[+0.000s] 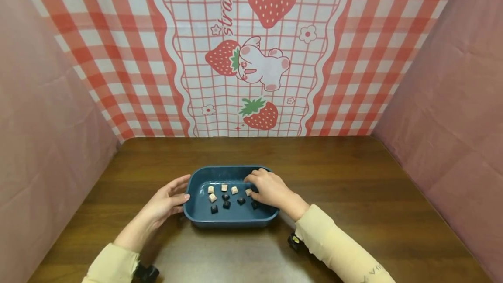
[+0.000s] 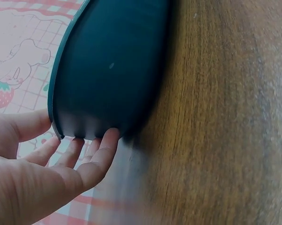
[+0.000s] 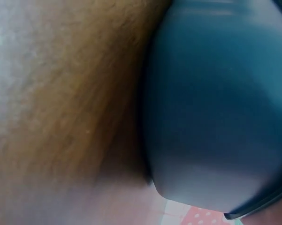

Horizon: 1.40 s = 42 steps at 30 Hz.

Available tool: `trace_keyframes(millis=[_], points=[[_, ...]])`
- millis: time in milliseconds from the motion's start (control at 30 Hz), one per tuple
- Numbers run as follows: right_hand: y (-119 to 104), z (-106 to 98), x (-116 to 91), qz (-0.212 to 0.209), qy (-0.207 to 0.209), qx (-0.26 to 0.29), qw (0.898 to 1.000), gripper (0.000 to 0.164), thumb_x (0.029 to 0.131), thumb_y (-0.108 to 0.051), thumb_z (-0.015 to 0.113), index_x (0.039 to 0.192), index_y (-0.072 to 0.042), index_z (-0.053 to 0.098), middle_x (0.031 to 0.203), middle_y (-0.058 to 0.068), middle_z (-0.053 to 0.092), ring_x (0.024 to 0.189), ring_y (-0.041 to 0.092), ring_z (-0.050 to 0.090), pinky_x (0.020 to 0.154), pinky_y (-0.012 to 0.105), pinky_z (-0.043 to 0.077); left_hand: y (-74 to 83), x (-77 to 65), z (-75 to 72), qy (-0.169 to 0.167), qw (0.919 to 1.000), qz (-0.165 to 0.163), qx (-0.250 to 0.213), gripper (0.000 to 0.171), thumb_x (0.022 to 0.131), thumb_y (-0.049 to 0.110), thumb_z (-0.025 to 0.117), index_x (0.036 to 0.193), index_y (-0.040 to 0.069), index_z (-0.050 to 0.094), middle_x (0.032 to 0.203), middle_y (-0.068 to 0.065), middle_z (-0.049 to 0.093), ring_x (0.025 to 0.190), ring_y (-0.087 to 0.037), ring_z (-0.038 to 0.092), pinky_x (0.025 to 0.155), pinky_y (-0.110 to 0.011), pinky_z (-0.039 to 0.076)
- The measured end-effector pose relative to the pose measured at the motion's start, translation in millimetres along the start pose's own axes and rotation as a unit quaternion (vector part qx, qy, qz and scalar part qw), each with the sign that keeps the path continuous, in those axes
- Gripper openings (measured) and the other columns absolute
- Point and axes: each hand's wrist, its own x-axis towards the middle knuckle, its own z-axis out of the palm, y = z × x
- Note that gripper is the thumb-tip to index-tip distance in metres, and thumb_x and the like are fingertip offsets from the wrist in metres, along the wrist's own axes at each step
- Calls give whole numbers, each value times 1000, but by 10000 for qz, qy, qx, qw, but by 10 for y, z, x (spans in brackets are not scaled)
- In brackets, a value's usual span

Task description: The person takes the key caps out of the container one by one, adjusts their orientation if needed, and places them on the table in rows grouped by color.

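Observation:
A blue rectangular basin [image 1: 232,221] with rounded corners sits on the table, holding several small cream keycaps [image 1: 234,190] and black keycaps [image 1: 241,201]. My left hand [image 1: 167,200] rests its fingertips along the outside of the basin's left end. In the left wrist view its thumb is at the rim and the fingers [image 2: 103,152] spread lower down the wall. Reaching over the right end, my right hand [image 1: 271,188] is inside the basin, thumb and fingers apart around a cream keycap [image 1: 249,192]. A black keycap [image 1: 255,205] lies just below the thumb, partly covered.
The brown wooden table [image 1: 334,160] surrounds the basin. A strawberry-print checked cloth [image 1: 251,56] hangs behind it, and pink cloth walls [image 1: 444,99] stand on both sides. A black wrist device [image 1: 294,241] shows under the right sleeve, another under the left.

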Motion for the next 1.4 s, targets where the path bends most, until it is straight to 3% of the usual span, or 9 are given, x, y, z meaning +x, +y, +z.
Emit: trace_keyframes(millis=[167,433,833,1400], points=[[-13,7,32,-116,-26,-267,9996,25,85,-28,69,108,-18,68,103,0,65,94,19,57,76,37,51,7,2,6,29,10000,-5,54,61,95,0,48,149,4,21,147,-28,25,108,-24,55,83,-41,52],[-47,-8,87,-577,-139,-724,9956,11,80,-19,70,90,-20,65,86,-4,61,75,15,51,60,29,43,24,-12,23,47,9999,-26,98,61,95,1,49,149,4,21,148,-27,25,106,-23,57,83,-41,52],[-17,50,151,-607,-379,-647,9953,6,82,-19,66,88,-21,63,84,-6,62,76,14,51,59,27,40,14,-12,31,152,9996,-138,184,61,94,3,51,149,6,23,148,-26,27,112,-28,55,83,-42,52],[-8,-22,161,-805,-125,-487,9955,7,79,-15,68,80,-18,62,74,-6,55,66,12,46,55,24,35,1,-26,67,323,9993,-107,183,59,95,2,49,149,7,25,147,-25,28,111,-28,53,82,-42,52]])
